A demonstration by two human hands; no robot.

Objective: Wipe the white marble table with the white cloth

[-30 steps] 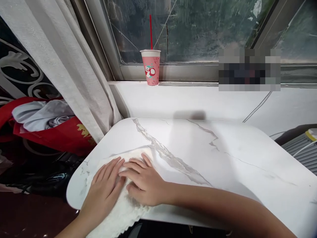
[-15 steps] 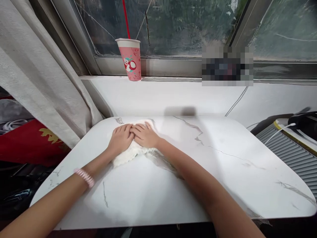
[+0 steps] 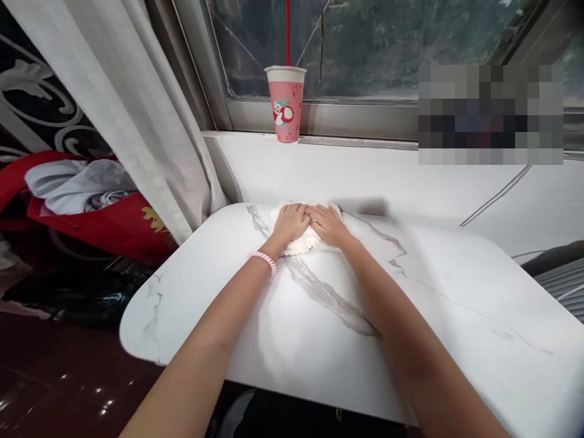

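My left hand point(image 3: 291, 222) lies flat on a white cloth point(image 3: 303, 243), its fingers stretched toward the wall. A pink coiled band point(image 3: 264, 261) circles the left wrist. Beside it, my right hand point(image 3: 329, 226) also rests palm-down on the cloth, fingers extended, and the fingertips of both hands meet or slightly overlap. Beneath the hands the cloth is bunched, with part of it hidden. It lies on a white marble-patterned table point(image 3: 301, 340), close to the table's far edge by the wall.
A pink paper cup point(image 3: 286, 109) with a red straw stands on the window sill. At left hang a pale curtain point(image 3: 150, 121) and, behind it, a red bag point(image 3: 104, 225) holding grey fabric. A blurred-out object point(image 3: 490, 115) sits on the sill at right. A thin cable point(image 3: 495, 196) runs down the wall.
Both hands have slid the cloth rightward and toward the wall across the tabletop. The view has turned left, so more of the red bag and the floor shows.
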